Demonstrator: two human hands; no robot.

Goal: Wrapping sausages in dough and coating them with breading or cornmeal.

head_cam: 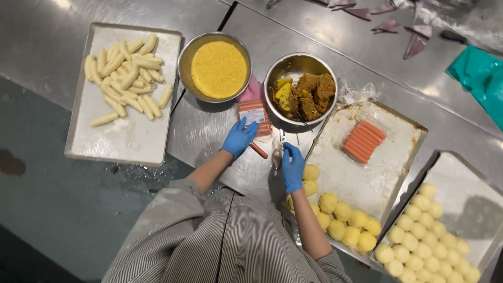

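Observation:
My left hand (239, 137), in a blue glove, presses down on a reddish sausage (259, 151) lying on the steel table (209, 131). An opened packet of sausages (255, 114) sits just beyond that hand. My right hand (292, 166), also blue-gloved, is curled around a thin metal tool (282, 138) that points toward a steel bowl of brown and yellow filling (304, 90). Something pale lies by the right hand's fingers; I cannot tell what it is.
A steel bowl of yellow crumbs (218, 69) stands at the back. The left tray (126, 141) carries pale finger-shaped rolls (127, 73). The middle tray (361, 183) holds several sausages (364, 141) and yellow crumbed balls (343, 217). The right tray (461, 183) holds pale balls (424, 233). A teal cloth (479, 78) and purple peels (387, 23) lie at the far right.

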